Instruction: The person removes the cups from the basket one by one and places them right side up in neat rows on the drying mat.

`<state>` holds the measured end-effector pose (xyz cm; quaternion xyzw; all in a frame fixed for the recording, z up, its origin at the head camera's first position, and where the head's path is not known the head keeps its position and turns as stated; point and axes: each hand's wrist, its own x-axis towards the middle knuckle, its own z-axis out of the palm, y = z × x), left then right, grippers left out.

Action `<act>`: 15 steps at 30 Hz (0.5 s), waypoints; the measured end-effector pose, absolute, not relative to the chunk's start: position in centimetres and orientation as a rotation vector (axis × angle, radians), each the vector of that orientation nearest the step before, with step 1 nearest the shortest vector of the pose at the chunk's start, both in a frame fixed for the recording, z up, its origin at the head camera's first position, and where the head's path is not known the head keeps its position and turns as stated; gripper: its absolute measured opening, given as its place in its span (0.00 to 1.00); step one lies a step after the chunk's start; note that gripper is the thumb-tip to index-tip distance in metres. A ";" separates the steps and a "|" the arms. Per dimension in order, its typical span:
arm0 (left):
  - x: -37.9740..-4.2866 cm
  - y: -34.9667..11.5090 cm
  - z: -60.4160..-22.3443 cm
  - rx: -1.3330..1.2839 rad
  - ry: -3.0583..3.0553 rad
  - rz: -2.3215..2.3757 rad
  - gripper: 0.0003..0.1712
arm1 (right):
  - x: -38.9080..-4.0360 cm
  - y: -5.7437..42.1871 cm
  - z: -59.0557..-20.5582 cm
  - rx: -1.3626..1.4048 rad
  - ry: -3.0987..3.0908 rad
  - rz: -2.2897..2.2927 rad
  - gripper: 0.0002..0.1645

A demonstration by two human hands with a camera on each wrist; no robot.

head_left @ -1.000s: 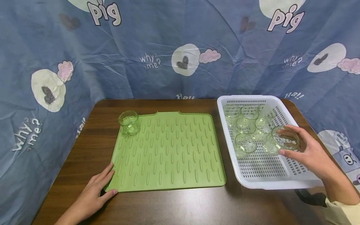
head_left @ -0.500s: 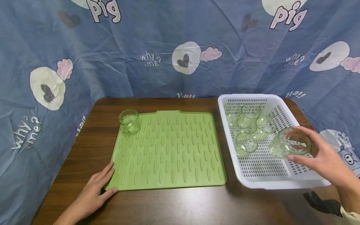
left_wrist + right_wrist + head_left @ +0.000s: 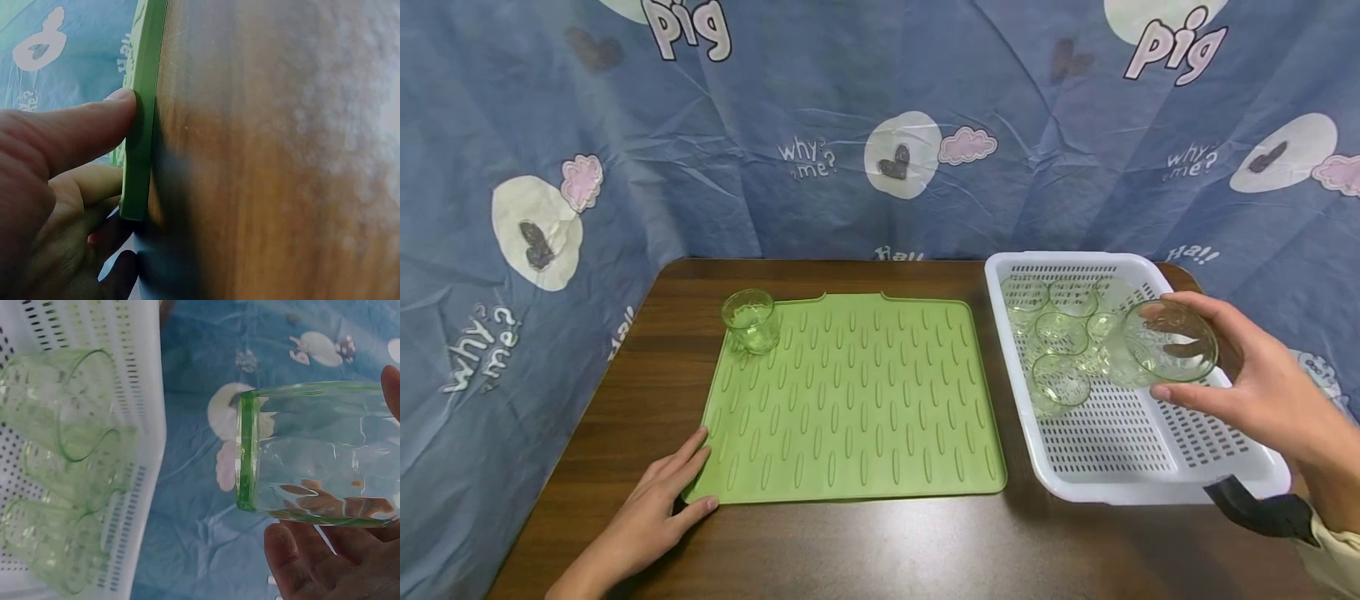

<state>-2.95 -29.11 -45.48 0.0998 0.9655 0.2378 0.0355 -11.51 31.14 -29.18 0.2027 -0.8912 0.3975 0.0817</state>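
Observation:
My right hand (image 3: pixel 1262 396) grips a clear, faintly green drinking glass (image 3: pixel 1131 358) around its sides and holds it up over the white basket. In the right wrist view this glass (image 3: pixel 312 450) lies sideways across the picture, its thick green base to the left, fingers along its lower side. At the near left corner of a green ribbed drying mat (image 3: pixel 850 400), my left hand (image 3: pixel 651 504) rests with loosely straight fingers. The left wrist view has its thumb (image 3: pixel 94 131) against the mat's edge (image 3: pixel 140 144). Another glass (image 3: pixel 752 325) stands on the mat's far left corner.
The white perforated plastic basket (image 3: pixel 1037 450) stands right of the mat and holds several similar glasses (image 3: pixel 1060 383), grouped towards its back and left. Brown wooden tabletop (image 3: pixel 850 550) surrounds the mat. A blue printed cloth (image 3: pixel 820 83) hangs behind the table.
The right hand has raised its glass out of the basket, first shifting right, then higher and slightly back left. The left hand keeps its place at the mat's corner.

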 end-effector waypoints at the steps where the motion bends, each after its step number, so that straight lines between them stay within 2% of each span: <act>1: -3.0 -29.1 -45.5 0.309 2.971 0.729 0.42 | -11.7 30.9 -29.0 0.611 -2.658 1.203 0.58; 15: -2.9 -29.0 -45.5 0.301 2.975 0.733 0.42 | -15.2 28.6 -28.2 0.566 -2.762 1.166 0.54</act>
